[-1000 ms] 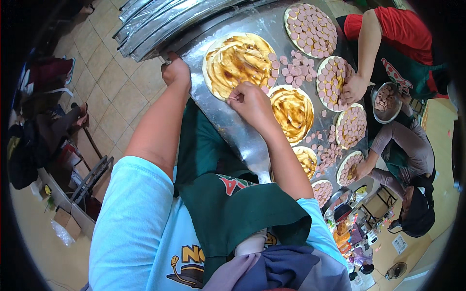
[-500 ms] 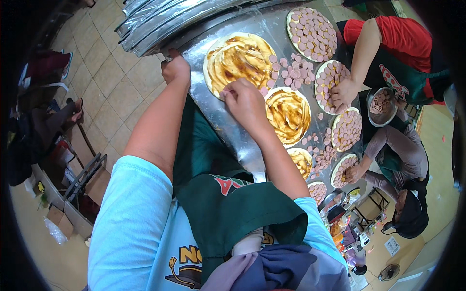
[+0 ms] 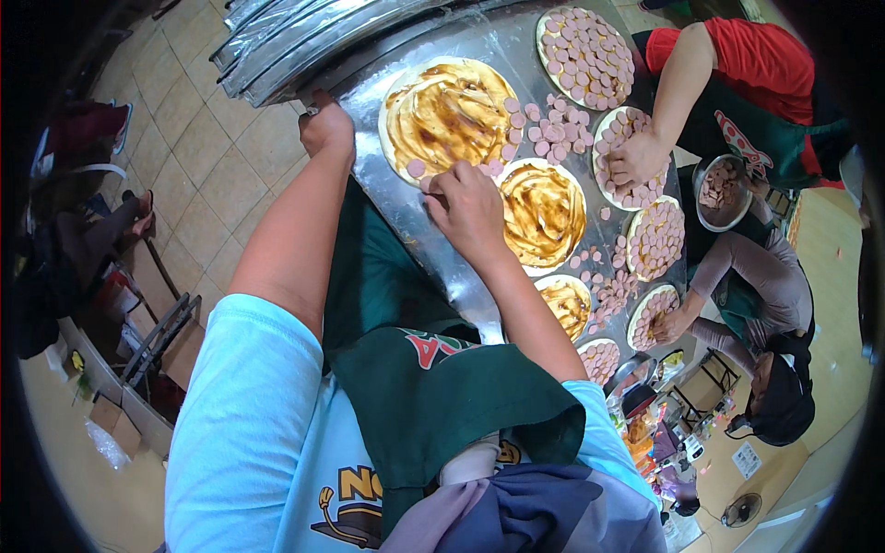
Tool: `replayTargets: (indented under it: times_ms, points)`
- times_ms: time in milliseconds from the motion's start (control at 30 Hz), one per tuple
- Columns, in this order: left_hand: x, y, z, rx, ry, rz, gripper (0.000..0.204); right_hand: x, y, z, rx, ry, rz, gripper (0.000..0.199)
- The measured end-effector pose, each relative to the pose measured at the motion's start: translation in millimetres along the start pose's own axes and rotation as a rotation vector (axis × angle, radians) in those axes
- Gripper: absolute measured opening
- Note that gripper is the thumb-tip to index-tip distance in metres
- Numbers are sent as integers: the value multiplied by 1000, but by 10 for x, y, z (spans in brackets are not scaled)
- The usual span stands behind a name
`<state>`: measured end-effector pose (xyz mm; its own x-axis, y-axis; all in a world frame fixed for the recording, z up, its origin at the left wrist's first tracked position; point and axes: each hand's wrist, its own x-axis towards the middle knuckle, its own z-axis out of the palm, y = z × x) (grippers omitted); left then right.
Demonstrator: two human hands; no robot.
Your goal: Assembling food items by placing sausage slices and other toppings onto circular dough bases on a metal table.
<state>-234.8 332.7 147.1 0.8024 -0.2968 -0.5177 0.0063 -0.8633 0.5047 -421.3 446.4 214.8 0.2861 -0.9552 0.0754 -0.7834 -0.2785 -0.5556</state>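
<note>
Spread with yellow and brown sauce, a large round pizza base [image 3: 449,111] lies on the metal table [image 3: 373,97], some sausage slices [image 3: 416,168] along its near and right rim. My right hand [image 3: 468,210] is over its near edge, fingers pinched on a sausage slice that is mostly hidden. My left hand [image 3: 325,129] is closed around the table's edge at the left. Beside my right wrist lies a smaller sauced base [image 3: 542,214], with no slices on it. Loose sausage slices [image 3: 559,129] are heaped between the bases.
Across the table, a person in a red sleeve has a hand [image 3: 638,158] on a slice-covered pizza; another person's hand [image 3: 671,323] works on one farther down. A metal bowl [image 3: 722,194] holds slices. Stacked metal trays [image 3: 295,51] stand by the table's far left corner.
My right hand has shifted slightly down and right, and a sausage slice now shows on the rim by its fingertips. My left hand stays on the table edge. The view has shifted slightly.
</note>
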Motion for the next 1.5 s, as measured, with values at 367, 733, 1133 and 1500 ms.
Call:
replayTargets:
  times_ms: [367,733,1133,1500]
  points:
    - [33,-29,36,-50,-13,4,76,48,19,131,-47,125,48,6]
    - [75,-31,62,-22,-7,13,73,63,427,-304,57,316,377,16]
    - [19,-24,38,-25,-2,8,79,341,1130,-718,-381,188,368,35]
    - [-51,20,-24,-27,-23,-2,77,460,1493,-751,-591,-89,359,43]
